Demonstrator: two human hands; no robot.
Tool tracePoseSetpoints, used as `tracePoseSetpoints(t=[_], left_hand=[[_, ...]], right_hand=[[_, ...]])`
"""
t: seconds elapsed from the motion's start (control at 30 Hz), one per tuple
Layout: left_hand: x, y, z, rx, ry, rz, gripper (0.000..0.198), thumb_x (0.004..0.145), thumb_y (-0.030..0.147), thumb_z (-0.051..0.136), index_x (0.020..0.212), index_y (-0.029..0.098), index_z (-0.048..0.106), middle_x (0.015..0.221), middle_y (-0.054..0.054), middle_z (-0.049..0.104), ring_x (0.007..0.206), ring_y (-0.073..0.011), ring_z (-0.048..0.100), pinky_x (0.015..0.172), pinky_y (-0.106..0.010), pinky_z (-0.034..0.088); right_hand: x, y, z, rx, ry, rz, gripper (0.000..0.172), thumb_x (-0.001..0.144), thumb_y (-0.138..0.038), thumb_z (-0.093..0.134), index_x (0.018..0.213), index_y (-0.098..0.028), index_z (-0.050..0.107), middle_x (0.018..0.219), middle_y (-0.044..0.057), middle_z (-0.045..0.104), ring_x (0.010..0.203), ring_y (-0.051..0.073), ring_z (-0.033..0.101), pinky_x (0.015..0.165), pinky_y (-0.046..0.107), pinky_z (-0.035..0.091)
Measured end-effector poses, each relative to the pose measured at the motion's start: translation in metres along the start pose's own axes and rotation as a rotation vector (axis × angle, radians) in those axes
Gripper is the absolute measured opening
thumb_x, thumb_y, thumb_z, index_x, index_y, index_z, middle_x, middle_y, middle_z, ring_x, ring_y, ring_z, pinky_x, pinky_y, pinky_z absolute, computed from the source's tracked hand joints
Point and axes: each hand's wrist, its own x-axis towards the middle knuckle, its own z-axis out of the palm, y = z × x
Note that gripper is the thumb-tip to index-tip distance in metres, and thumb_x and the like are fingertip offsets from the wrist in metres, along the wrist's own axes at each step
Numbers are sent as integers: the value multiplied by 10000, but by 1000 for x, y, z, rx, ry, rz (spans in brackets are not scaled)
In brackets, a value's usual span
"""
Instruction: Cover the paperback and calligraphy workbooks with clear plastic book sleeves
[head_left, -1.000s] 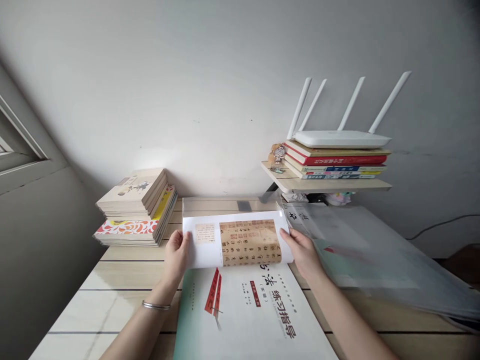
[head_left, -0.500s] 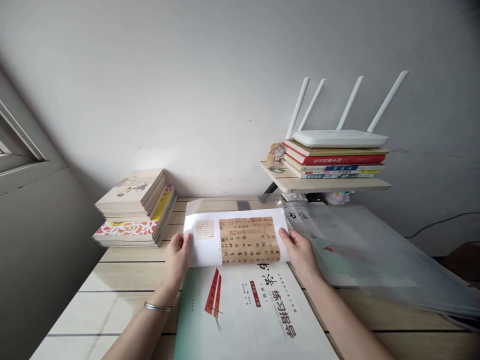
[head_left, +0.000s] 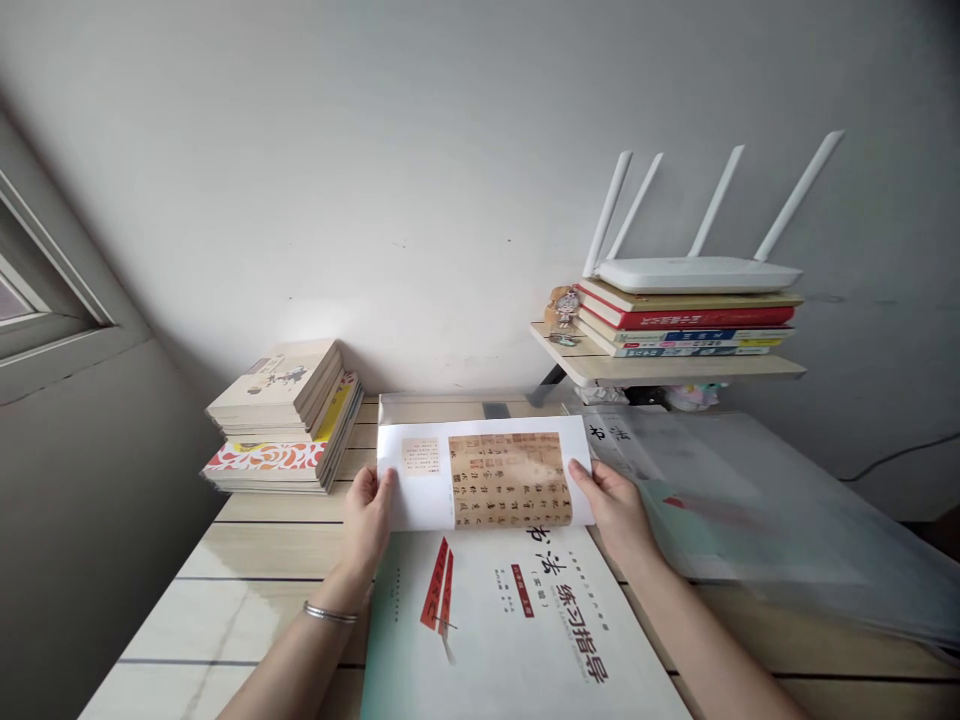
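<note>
A calligraphy workbook (head_left: pixel 487 630) with a white and green cover lies in front of me, its title turned sideways. Over its far end is a white page (head_left: pixel 412 500) printed with a brown calligraphy picture; whether it is part of this workbook I cannot tell. My left hand (head_left: pixel 368 520) pinches the page's left edge, thumb on top. At the right edge my right hand (head_left: pixel 619 508) grips it the same way. Clear plastic film (head_left: pixel 435 408) sticks out beyond the page's far edge. The fingers beneath are hidden.
Stacked books (head_left: pixel 281 420) stand at the back left. On the right lies a similar workbook under clear plastic covers (head_left: pixel 750 500). A small raised shelf (head_left: pixel 690 372) holds more books (head_left: pixel 690 318), a white router (head_left: pixel 697 272) and a small figure (head_left: pixel 561 308).
The whole view has shifted slightly, so things appear a little further right. Both hands keep their hold on the page, which looks nearly the same.
</note>
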Motion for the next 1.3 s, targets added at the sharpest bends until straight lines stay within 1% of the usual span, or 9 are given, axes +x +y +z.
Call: tracePoseSetpoints(t=[0.27, 0.5, 0.6, 0.73, 0.97, 1.07, 1.17, 1.23, 1.3], left_hand=[[1, 2, 1, 85, 43, 6, 422, 761, 565, 531, 616, 175, 458, 572, 48, 412, 543, -91, 341, 498, -206, 285], [-2, 8, 1, -54, -15, -15, 364, 712, 521, 607, 696, 170, 513, 634, 30, 487, 579, -102, 398, 522, -205, 315], [-1, 5, 2, -76, -1, -20, 364, 692, 518, 617, 692, 169, 515, 635, 25, 497, 581, -104, 407, 534, -207, 329], [0, 1, 2, -53, 14, -5, 339, 708, 497, 610, 689, 175, 505, 619, 33, 480, 571, -102, 397, 527, -203, 325], [0, -1, 2, 67, 51, 36, 411, 753, 568, 540, 629, 185, 454, 600, 40, 410, 572, -104, 342, 508, -212, 288], [1, -2, 3, 79, 58, 55, 414, 759, 576, 528, 634, 188, 450, 607, 39, 404, 584, -108, 339, 517, -217, 289], [1, -5, 4, 74, 74, 78, 401, 768, 564, 526, 644, 190, 447, 621, 35, 420, 600, -112, 354, 543, -220, 313], [1, -6, 5, 64, 81, 83, 388, 772, 554, 528, 660, 189, 460, 635, 27, 445, 614, -117, 375, 559, -224, 329], [1, -6, 5, 49, 79, 76, 375, 772, 546, 532, 676, 186, 482, 648, 20, 470, 622, -122, 392, 567, -227, 337]], right_hand=[[4, 13, -5, -117, 64, -48, 412, 652, -598, 669, 720, -195, 620, 614, 12, 656, 571, 190, 565, 495, 271, 421], [0, 0, 0, 20, 20, -37, 358, 663, -522, 701, 809, -198, 657, 710, 17, 690, 614, 191, 586, 537, 273, 443], [-2, -4, 0, 59, 20, -52, 328, 667, -496, 704, 775, -190, 658, 697, 16, 677, 618, 183, 575, 549, 265, 435], [-1, -2, -1, -29, 34, -91, 340, 688, -519, 678, 652, -193, 590, 605, -17, 607, 572, 148, 503, 515, 242, 384], [0, 3, -3, -212, 123, -163, 423, 714, -593, 613, 612, -188, 544, 552, -22, 533, 549, 134, 439, 494, 234, 340], [-1, -4, -2, -134, 50, -107, 396, 697, -574, 638, 641, -188, 569, 599, 1, 588, 581, 158, 493, 527, 248, 381], [-1, -13, -4, -26, -119, -33, 347, 651, -512, 702, 755, -187, 636, 722, 29, 661, 677, 198, 568, 624, 281, 440], [1, -17, -6, -25, -212, -5, 369, 634, -488, 724, 837, -185, 670, 791, 46, 687, 737, 219, 594, 682, 310, 457], [2, -20, -7, -61, -236, 1, 391, 632, -504, 725, 844, -178, 685, 797, 56, 694, 746, 226, 599, 698, 329, 462]])
